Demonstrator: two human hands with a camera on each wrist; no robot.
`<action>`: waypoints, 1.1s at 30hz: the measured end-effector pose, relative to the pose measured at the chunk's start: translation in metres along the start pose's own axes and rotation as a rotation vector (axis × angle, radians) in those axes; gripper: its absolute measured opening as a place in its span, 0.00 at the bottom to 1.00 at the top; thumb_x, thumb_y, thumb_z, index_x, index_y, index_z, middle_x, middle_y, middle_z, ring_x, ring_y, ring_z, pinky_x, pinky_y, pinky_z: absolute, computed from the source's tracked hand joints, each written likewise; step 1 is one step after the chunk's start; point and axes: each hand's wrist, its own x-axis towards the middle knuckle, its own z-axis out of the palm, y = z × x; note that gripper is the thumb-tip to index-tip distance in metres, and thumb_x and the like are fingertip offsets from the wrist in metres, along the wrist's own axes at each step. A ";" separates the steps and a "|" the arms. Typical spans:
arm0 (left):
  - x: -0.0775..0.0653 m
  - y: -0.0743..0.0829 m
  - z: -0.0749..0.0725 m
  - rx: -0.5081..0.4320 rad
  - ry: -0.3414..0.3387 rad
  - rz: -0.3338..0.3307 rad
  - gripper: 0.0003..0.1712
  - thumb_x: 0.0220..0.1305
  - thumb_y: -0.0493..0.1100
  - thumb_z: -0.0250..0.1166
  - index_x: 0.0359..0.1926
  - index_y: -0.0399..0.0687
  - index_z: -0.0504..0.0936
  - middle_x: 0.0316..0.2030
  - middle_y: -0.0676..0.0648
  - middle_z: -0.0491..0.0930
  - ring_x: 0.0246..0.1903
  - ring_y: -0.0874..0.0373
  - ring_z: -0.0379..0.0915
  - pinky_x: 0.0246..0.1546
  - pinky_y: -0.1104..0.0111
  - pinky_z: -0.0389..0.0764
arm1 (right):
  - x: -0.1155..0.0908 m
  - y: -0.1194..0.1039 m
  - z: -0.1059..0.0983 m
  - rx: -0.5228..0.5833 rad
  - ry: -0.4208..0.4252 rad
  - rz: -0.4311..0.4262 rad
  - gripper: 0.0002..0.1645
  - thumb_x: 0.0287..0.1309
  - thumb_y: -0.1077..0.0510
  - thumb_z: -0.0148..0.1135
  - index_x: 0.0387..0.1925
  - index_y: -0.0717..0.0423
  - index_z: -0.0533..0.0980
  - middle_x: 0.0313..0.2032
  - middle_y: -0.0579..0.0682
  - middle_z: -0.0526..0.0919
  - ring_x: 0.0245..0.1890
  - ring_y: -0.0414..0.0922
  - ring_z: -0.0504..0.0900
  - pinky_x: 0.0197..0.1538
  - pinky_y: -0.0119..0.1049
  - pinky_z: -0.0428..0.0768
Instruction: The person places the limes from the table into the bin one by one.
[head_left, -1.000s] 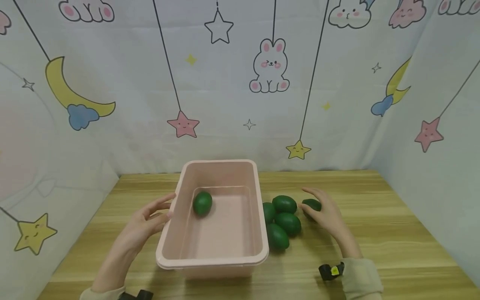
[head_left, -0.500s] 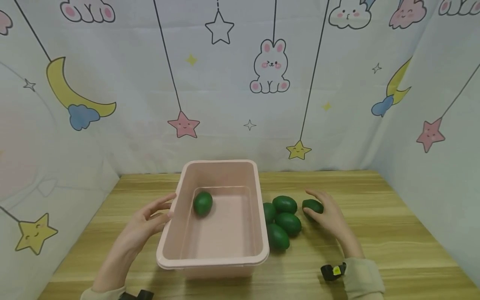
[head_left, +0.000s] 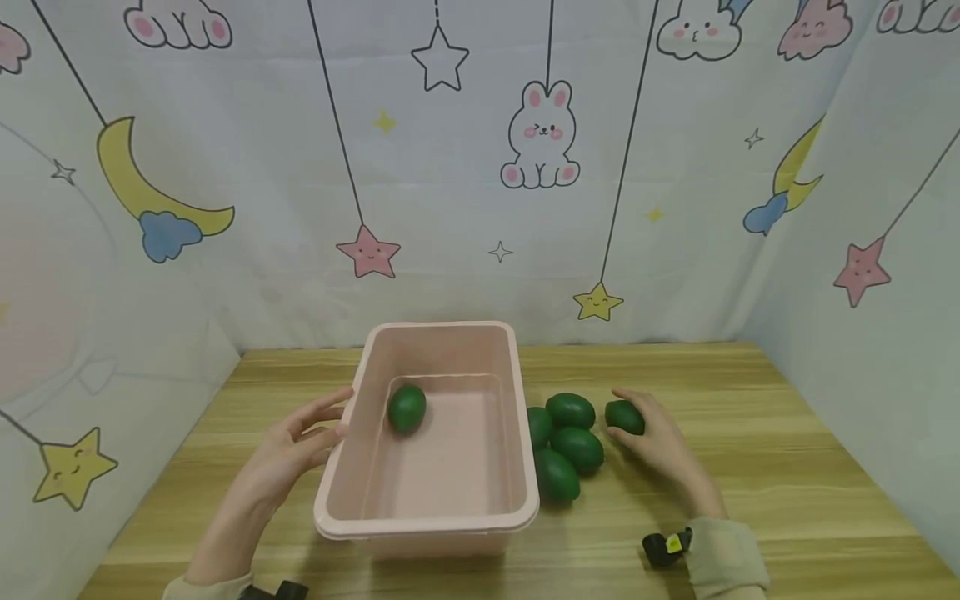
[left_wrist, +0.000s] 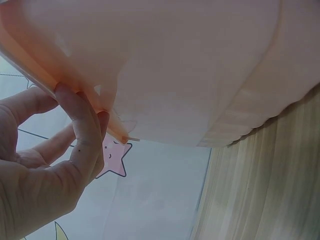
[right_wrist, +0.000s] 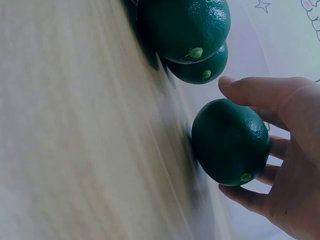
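In the head view a pink plastic bin (head_left: 427, 525) stands on the table with one dark green avocado (head_left: 407, 409) inside. My left hand (head_left: 300, 442) holds the bin's left rim with its fingertips; in the left wrist view the fingers (left_wrist: 82, 125) curl at the underside of the lip. To the right of the bin, my right hand (head_left: 660, 437) has thumb and fingers curled round a separate avocado (right_wrist: 230, 142), which sits on or just above the tabletop. Several more avocados (head_left: 576, 450) cluster between that hand and the bin's right wall.
A wooden table (head_left: 720, 400) bears everything. White cloth walls (head_left: 465, 167) printed with stars, moons and rabbits stand behind it and at both sides. A black wrist camera (head_left: 660, 548) sits at the right sleeve.
My right hand has shifted slightly and closed round the single avocado, which shows more of its surface now. My left hand and the bin have stayed in place.
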 end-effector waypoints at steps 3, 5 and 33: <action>0.000 0.000 0.000 0.003 0.001 0.005 0.33 0.69 0.45 0.59 0.71 0.45 0.60 0.60 0.36 0.67 0.46 0.70 0.77 0.45 0.70 0.80 | 0.000 0.003 0.001 -0.002 -0.002 0.008 0.37 0.58 0.58 0.66 0.67 0.57 0.64 0.62 0.64 0.69 0.60 0.63 0.70 0.57 0.61 0.71; 0.000 0.000 0.000 0.005 0.003 0.008 0.33 0.68 0.45 0.59 0.71 0.45 0.61 0.59 0.37 0.68 0.46 0.70 0.77 0.45 0.70 0.80 | 0.000 0.004 0.001 -0.001 -0.003 0.009 0.37 0.58 0.58 0.66 0.67 0.58 0.64 0.62 0.64 0.70 0.60 0.63 0.71 0.56 0.61 0.72; 0.000 0.000 0.000 -0.001 -0.009 0.004 0.34 0.69 0.45 0.58 0.72 0.45 0.59 0.61 0.34 0.65 0.47 0.70 0.77 0.46 0.71 0.80 | -0.001 0.007 0.003 -0.010 -0.022 0.040 0.39 0.57 0.59 0.66 0.68 0.58 0.62 0.63 0.65 0.68 0.60 0.64 0.70 0.57 0.63 0.70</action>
